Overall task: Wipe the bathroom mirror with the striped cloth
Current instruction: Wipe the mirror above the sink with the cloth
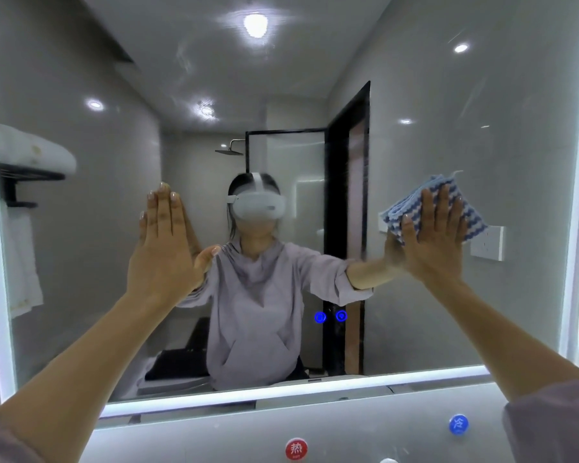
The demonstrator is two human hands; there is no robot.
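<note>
Head view is showing a large rectangular wall mirror (415, 95) with a glowing white border, reflecting grey bathroom walls, ceiling spotlights and a black-framed glass shower screen (286, 152). The right hand (432, 242) is pressing flat, fingers spread, holding the blue-and-white striped cloth (462, 203) against the glass at right. The left hand (163, 248) is lying open-palmed on the glass. Below, round red (296, 448) and blue (458, 424) tap labels are sitting on the wall.

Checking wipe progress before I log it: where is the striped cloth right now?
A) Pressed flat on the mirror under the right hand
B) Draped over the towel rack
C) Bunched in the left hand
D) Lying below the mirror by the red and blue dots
A: the right hand presses the striped cloth flat against the mirror, while the left hand lies bare on the glass.
</note>
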